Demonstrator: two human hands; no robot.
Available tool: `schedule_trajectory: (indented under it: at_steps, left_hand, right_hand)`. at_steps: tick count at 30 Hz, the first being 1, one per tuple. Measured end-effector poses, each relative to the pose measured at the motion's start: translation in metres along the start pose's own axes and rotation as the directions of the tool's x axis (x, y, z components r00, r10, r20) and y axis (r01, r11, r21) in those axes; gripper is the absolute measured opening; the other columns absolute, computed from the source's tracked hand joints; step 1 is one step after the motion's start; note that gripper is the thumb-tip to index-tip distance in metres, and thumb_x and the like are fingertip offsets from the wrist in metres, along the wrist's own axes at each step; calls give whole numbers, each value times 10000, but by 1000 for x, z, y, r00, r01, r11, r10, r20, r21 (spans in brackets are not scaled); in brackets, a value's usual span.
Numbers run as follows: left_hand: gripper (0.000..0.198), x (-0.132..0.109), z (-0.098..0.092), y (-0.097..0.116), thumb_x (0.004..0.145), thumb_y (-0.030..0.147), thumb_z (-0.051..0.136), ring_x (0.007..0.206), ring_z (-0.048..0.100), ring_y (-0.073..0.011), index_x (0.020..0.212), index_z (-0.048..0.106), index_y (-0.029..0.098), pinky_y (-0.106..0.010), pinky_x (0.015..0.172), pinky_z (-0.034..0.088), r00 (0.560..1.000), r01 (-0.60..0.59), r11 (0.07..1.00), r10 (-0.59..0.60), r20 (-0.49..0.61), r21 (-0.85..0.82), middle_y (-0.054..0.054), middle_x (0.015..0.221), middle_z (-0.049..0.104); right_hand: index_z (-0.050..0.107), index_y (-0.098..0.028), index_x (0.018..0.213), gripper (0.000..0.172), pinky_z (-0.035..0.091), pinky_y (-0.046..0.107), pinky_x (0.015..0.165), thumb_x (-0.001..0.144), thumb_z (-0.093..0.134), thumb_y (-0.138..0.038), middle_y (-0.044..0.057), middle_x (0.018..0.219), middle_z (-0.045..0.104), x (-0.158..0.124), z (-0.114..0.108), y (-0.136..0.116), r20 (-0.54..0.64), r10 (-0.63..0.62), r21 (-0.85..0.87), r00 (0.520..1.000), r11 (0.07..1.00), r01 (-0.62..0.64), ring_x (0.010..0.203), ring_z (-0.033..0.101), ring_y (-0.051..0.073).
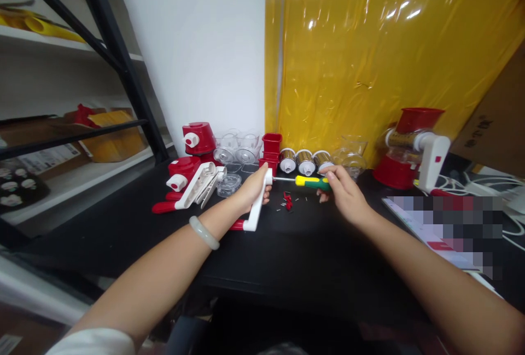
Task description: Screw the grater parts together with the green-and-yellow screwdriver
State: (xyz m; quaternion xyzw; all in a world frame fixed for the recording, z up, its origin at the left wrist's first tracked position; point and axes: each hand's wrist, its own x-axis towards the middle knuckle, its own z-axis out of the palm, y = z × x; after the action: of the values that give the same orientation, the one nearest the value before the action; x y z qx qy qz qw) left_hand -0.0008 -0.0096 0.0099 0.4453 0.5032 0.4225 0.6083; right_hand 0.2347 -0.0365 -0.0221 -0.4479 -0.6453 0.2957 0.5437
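In my left hand (255, 186) is a white crank handle (256, 208) with a red grip, held up above the black table, fingers closed round its upper end. My right hand (342, 191) grips a green and yellow screwdriver (312, 182) by the handle's rear. Its metal shaft points left and meets the crank's upper end; whether the tip sits in a screw is hidden. Below, between the hands, small red parts (288, 202) and several tiny screws lie on the table.
Behind my hands stand red hoppers (272, 144), metal grater drums (305, 162) and clear plastic bases (246, 150). More white crank handles (197, 185) and red housings (199, 137) are at left. An assembled red-and-white rotary grater (397, 172) stands right, near a pixelated flat sheet (430, 234) and cables.
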Motion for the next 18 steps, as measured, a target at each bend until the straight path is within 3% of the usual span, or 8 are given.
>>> schedule_trajectory:
  at_steps: [6, 10, 14, 18]
  left_hand:
    - [542, 1, 0, -2, 852, 730, 569, 416, 377, -79, 737, 469, 210, -197, 419, 356, 999, -29, 1000, 29, 22, 6, 55, 546, 436]
    - [549, 1, -1, -2, 836, 740, 577, 416, 379, -81, 734, 470, 211, -203, 422, 355, 999, -31, 999, 31, 17, 12, 55, 546, 437]
    - [551, 1, -1, -2, 836, 738, 579, 418, 381, -81, 728, 467, 210, -201, 420, 353, 1000, -24, 1000, 24, 18, 6, 55, 549, 434]
    - [539, 1, -1, -1, 868, 719, 554, 416, 377, -83, 715, 457, 211, -202, 412, 350, 999, -34, 999, 34, 24, -9, 51, 544, 427]
  right_hand:
    - [570, -230, 975, 465, 389, 275, 461, 914, 476, -681, -61, 510, 521, 0, -1, 0, 20, 56, -110, 998, 992, -53, 409, 499, 134]
    - [581, -231, 919, 429, 323, 262, 439, 904, 518, -655, -63, 496, 474, -1, -1, -1, -1, 50, -130, 999, 990, -49, 415, 440, 123]
    - [569, -238, 961, 406, 327, 260, 444, 890, 562, -638, -71, 517, 461, 0, -1, 1, 3, 40, -79, 999, 996, -40, 427, 432, 120]
    - [563, -238, 997, 428, 431, 286, 496, 845, 619, -635, -40, 686, 555, 2, 0, 4, -26, 6, -33, 1000, 999, -7, 481, 505, 118]
